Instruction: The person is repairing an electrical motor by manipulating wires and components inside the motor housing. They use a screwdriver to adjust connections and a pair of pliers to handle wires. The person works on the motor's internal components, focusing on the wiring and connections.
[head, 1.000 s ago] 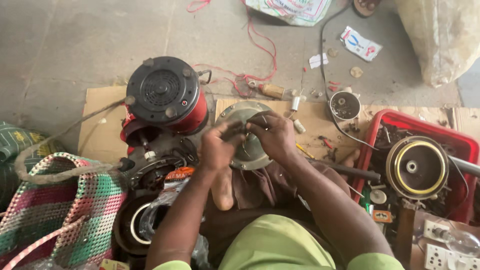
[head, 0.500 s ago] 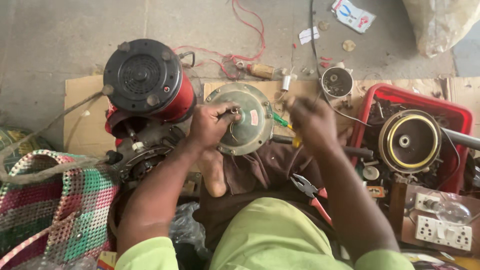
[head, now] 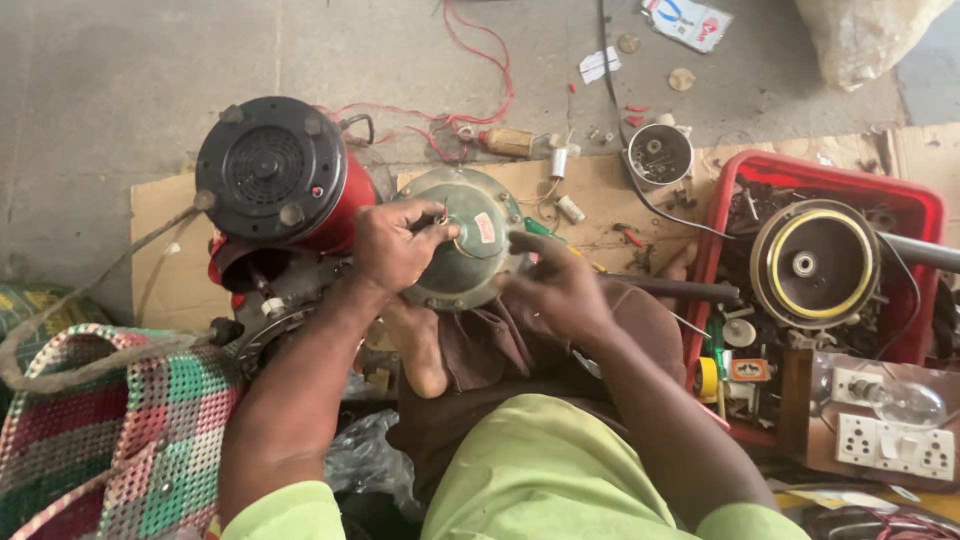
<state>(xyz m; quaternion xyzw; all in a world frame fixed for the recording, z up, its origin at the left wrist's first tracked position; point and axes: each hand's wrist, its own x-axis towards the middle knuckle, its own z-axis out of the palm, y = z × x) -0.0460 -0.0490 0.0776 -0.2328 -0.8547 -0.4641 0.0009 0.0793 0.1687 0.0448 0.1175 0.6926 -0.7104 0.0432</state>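
In the middle of the frame, the left hand point(head: 392, 243) grips the left edge of a round grey metal motor cover point(head: 462, 238) with its fingers curled over the rim, and the cover rests on the person's lap above a bare foot point(head: 418, 345). The right hand point(head: 556, 283) touches the cover's lower right edge with bent fingers, holding nothing else. A black and red motor point(head: 275, 175) sits at the upper left, a red tray point(head: 905, 205) full of parts is on the right, and a woven basket point(head: 95, 430) is at the lower left
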